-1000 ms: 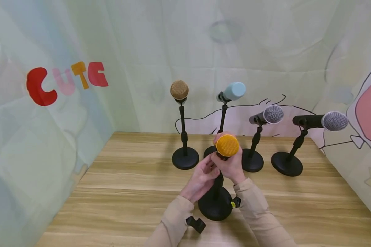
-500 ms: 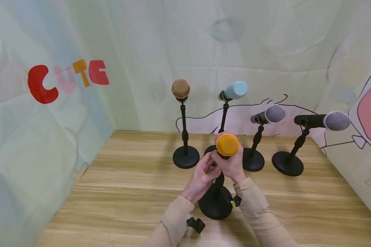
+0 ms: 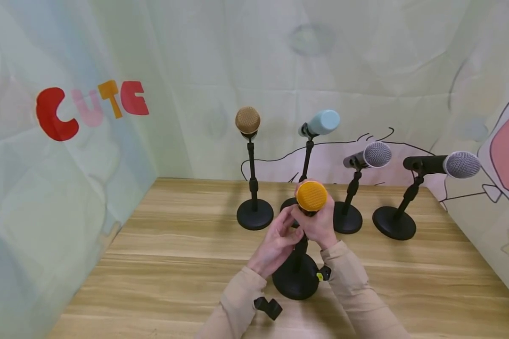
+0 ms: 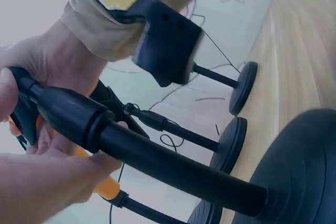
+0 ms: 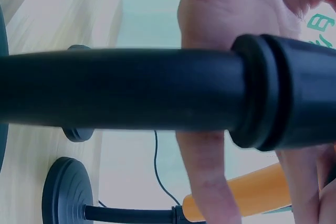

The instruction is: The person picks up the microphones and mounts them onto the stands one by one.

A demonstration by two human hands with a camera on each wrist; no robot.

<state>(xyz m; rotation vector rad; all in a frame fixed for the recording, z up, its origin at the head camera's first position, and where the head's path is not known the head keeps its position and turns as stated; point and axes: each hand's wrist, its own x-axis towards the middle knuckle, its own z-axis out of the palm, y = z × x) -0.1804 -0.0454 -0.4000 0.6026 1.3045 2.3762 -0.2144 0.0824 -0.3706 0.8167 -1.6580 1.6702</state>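
An orange microphone (image 3: 312,196) sits on top of a black desk stand (image 3: 295,282), its round mesh head turned towards me. My right hand (image 3: 320,228) grips the microphone from the right, just below the mesh. From the left, my left hand (image 3: 277,245) has its thumb and fingers around the top of the stand, below the microphone. In the left wrist view, the stand's pole (image 4: 178,163) crosses in front of fingers of the left hand (image 4: 31,187). An orange handle (image 5: 257,190) shows behind fingers in the right wrist view. The exact finger contact at the clip is hidden.
Behind stand several other microphones on black stands: a brown one (image 3: 248,120), a light blue one (image 3: 324,122), a silver-headed one (image 3: 376,155) and a black one with a grey head (image 3: 460,165). They share a wooden table (image 3: 169,263) with fabric walls around it.
Hardly anything differs: the whole head view shifts slightly, while both hands stay at the orange microphone and its stand in nearly the same pose.
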